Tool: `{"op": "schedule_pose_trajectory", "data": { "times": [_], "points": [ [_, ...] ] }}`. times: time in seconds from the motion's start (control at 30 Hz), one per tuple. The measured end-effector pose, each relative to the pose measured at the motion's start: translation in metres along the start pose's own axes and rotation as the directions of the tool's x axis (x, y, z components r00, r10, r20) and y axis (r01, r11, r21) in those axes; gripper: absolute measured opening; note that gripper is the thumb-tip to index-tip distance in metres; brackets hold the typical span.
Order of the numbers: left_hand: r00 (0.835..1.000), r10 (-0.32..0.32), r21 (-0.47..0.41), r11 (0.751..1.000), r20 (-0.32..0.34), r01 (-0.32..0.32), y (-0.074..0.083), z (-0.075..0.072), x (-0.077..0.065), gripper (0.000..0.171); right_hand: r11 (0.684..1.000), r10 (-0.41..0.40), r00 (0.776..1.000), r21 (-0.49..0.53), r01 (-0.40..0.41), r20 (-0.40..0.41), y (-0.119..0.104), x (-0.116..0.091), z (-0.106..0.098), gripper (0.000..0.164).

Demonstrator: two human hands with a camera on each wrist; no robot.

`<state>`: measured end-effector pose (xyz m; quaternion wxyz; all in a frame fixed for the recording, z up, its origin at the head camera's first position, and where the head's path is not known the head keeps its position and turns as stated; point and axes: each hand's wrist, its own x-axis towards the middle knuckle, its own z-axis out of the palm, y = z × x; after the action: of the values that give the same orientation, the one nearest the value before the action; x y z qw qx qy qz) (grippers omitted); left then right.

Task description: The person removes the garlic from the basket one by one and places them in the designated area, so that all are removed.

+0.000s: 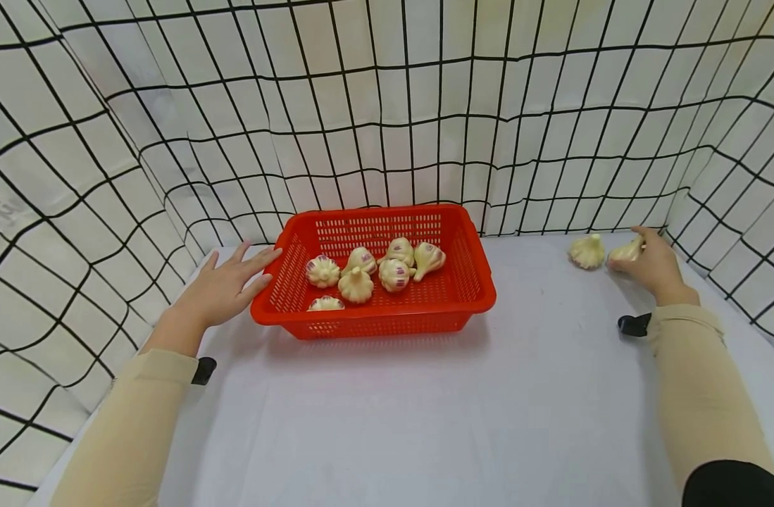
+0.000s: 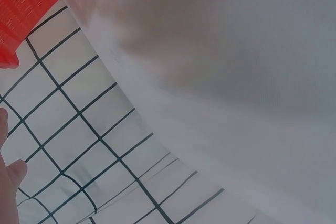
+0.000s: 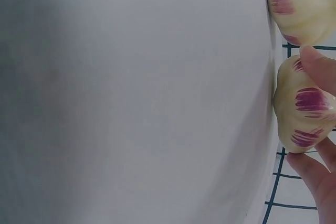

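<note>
A red plastic basket (image 1: 387, 315) stands on the white surface with several garlic bulbs (image 1: 356, 285) inside, some with purple marks. At its left end my left hand (image 1: 225, 285) is spread, with straight fingertips at the rim. Far to the right, my right hand (image 1: 656, 267) pinches a garlic bulb (image 3: 304, 106) between thumb and fingers, low at the surface. Just left of that one, a second loose garlic bulb (image 1: 587, 251) lies on the white surface. In the left wrist view only a corner of the basket (image 2: 26, 9) and parts of my fingers show.
A black grid net (image 1: 412, 123) over white sheeting rises behind the basket and along both sides. White cloth (image 1: 387, 422) covers the surface in front of the basket and between it and the loose bulbs. Black bands sit at both wrists.
</note>
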<state>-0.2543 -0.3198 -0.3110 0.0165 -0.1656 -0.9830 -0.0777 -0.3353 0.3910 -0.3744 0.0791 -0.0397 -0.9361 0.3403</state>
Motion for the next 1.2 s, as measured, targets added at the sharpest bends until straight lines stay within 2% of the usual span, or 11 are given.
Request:
{"op": "schedule_pose_trajectory", "data": {
  "times": [0.4, 0.73, 1.2],
  "points": [
    [1.0, 0.006, 0.004, 1.0, -0.008, -0.006, 0.0019, -0.0014, 0.0001, 0.066, 1.0, -0.008, 1.0, 0.014, 0.008, 0.005, -0.0011, -0.0004, -0.0001, 0.09],
    [1.0, -0.001, 0.005, 1.0, 0.0, 0.001, 0.0002, 0.0, 0.0013, 0.065, 0.999, -0.046, 0.999, 0.0, 0.046, 0.006, -0.0018, 0.0006, 0.0016, 0.09],
    [1.0, -0.002, 0.003, 1.0, -0.003, 0.002, -0.001, 0.0015, 0.0006, 0.066, 0.999, -0.04, 0.998, 0.022, 0.039, 0.042, 0.0003, 0.0003, 0.0, 0.094]
  ]
}}
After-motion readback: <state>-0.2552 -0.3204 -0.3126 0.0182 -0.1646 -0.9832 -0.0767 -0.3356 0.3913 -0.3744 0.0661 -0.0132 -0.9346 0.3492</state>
